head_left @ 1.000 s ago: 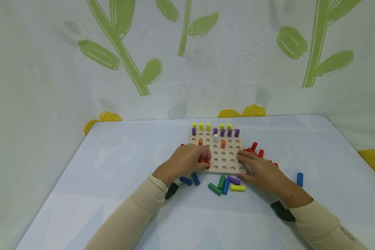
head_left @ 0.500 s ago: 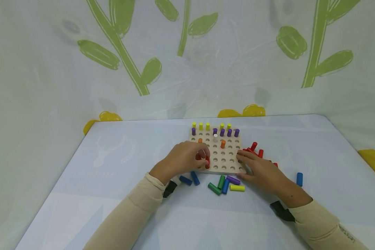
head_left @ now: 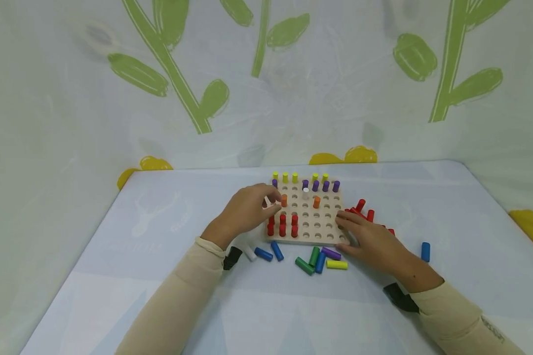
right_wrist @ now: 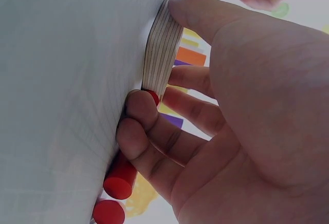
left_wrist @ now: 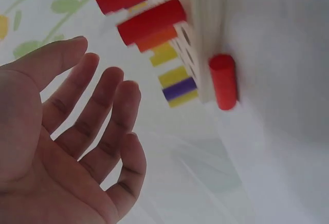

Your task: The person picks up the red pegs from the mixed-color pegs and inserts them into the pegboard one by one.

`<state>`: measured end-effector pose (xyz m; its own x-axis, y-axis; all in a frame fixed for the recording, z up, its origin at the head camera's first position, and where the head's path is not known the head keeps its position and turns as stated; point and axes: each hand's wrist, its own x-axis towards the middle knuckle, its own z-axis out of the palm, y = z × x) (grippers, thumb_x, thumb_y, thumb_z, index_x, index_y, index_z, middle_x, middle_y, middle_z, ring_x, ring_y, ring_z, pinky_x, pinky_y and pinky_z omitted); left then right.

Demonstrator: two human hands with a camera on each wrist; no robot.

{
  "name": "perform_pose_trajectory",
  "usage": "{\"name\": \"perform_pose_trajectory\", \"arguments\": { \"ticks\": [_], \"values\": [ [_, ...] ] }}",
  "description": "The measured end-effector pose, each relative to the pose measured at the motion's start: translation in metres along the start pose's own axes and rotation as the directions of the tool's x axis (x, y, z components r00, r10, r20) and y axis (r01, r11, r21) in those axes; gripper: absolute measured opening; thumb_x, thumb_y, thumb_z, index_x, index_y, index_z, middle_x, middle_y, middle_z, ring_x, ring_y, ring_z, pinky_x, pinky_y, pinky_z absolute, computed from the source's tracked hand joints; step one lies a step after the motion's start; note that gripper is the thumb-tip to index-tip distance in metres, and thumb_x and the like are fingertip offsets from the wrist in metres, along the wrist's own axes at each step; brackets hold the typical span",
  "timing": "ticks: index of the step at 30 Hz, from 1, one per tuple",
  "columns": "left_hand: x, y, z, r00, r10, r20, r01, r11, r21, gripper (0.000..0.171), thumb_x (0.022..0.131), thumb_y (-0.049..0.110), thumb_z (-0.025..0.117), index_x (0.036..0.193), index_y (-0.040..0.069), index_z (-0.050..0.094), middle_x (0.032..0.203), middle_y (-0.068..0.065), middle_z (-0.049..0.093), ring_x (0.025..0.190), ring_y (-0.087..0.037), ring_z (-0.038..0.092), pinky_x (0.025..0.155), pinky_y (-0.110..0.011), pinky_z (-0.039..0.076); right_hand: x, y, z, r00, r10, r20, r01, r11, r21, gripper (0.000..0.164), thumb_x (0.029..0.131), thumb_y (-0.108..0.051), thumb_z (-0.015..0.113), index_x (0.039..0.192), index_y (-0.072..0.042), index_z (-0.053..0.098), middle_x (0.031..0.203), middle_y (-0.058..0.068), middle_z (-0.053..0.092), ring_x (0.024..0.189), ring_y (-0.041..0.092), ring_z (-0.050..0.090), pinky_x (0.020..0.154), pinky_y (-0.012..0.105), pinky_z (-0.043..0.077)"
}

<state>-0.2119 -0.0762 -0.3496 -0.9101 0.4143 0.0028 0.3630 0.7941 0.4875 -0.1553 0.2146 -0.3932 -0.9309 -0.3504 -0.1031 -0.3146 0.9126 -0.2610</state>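
Six visible red pegs point(head_left: 294, 230) stand upright, long axes vertical, in two rows of three at the near left of the wooden pegboard point(head_left: 316, 239). Five yellow pegs point(head_left: 285, 177), five purple pegs point(head_left: 325, 186), two orange pegs point(head_left: 317, 202) and one white peg point(head_left: 305, 193) also stand in it. On the table point(head_left: 355, 315), one yellow cylinder point(head_left: 337, 265) lies crosswise beside two slanting green pegs point(head_left: 304, 266). The left hand point(head_left: 247, 209), fingers apart, loosely bent and holding nothing, hovers by the board's left side; the right hand point(head_left: 373, 244) rests spread fingers along its right edge.
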Motion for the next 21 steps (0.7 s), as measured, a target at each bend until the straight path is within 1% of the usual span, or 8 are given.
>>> {"name": "perform_pose_trajectory", "arguments": {
  "ticks": [3,5,8,11,16,18,21],
  "values": [
    [0.003,-0.009,-0.002,0.999,-0.033,-0.031,0.034,0.999,0.032,0.020,0.094,0.028,0.071,0.112,0.020,0.069,0.107,0.002,0.067,0.094,-0.019,0.062,0.081,-0.032,0.054,0.001,0.000,0.000,1.000,0.004,0.004,-0.004,1.000,0.002,0.074,0.084,-0.039,0.079,0.146,-0.010,0.051,0.154,0.013,0.045,0.141,0.040,0.044,0.096,0.053,0.052],
    [0.004,-0.016,-0.002,0.998,-0.057,-0.033,0.058,0.997,0.048,0.022,0.094,0.030,0.071,0.113,0.020,0.068,0.108,0.000,0.067,0.094,-0.020,0.063,0.082,-0.033,0.054,0.001,0.000,-0.001,1.000,0.007,0.010,-0.007,1.000,0.006,0.074,0.084,-0.039,0.079,0.146,-0.010,0.051,0.154,0.014,0.045,0.141,0.040,0.043,0.097,0.053,0.052],
    [0.006,-0.023,-0.002,0.995,-0.097,-0.006,0.097,0.993,0.066,0.026,0.094,0.032,0.071,0.116,0.020,0.067,0.111,-0.002,0.066,0.094,-0.019,0.062,0.083,-0.035,0.054,0.001,0.001,0.000,1.000,0.007,0.012,-0.007,1.000,0.001,0.074,0.084,-0.039,0.079,0.146,-0.011,0.051,0.154,0.013,0.045,0.141,0.040,0.044,0.096,0.052,0.053],
    [0.008,-0.027,-0.002,0.989,-0.145,0.026,0.143,0.986,0.083,0.031,0.094,0.034,0.070,0.121,0.019,0.066,0.115,-0.003,0.066,0.096,-0.021,0.062,0.085,-0.037,0.055,0.002,0.001,-0.001,1.000,0.002,0.002,-0.002,1.000,-0.003,0.074,0.084,-0.039,0.079,0.146,-0.011,0.051,0.154,0.013,0.045,0.140,0.040,0.044,0.095,0.052,0.053],
    [0.011,-0.034,0.000,0.969,-0.227,0.092,0.215,0.968,0.128,0.040,0.095,0.038,0.067,0.130,0.018,0.062,0.123,-0.007,0.064,0.106,-0.024,0.063,0.093,-0.043,0.054,0.002,0.002,-0.002,1.000,0.001,-0.005,-0.001,1.000,0.006,0.074,0.084,-0.038,0.080,0.146,-0.011,0.051,0.154,0.013,0.045,0.140,0.040,0.044,0.095,0.052,0.053],
    [0.011,-0.037,0.002,0.961,-0.251,0.119,0.233,0.962,0.144,0.044,0.096,0.040,0.065,0.133,0.017,0.060,0.125,-0.008,0.064,0.109,-0.024,0.062,0.096,-0.043,0.053,0.001,0.002,-0.001,1.000,0.000,-0.002,0.000,1.000,0.006,0.074,0.084,-0.038,0.080,0.146,-0.011,0.051,0.154,0.013,0.045,0.140,0.040,0.044,0.095,0.052,0.053],
    [0.012,-0.040,0.005,0.954,-0.265,0.138,0.243,0.957,0.157,0.047,0.097,0.041,0.064,0.136,0.016,0.059,0.124,-0.009,0.064,0.109,-0.024,0.062,0.097,-0.043,0.053,0.001,0.003,0.001,1.000,-0.002,-0.003,0.002,1.000,0.007,0.074,0.084,-0.039,0.080,0.146,-0.011,0.051,0.154,0.013,0.045,0.140,0.040,0.044,0.095,0.051,0.054]
  ]
}}
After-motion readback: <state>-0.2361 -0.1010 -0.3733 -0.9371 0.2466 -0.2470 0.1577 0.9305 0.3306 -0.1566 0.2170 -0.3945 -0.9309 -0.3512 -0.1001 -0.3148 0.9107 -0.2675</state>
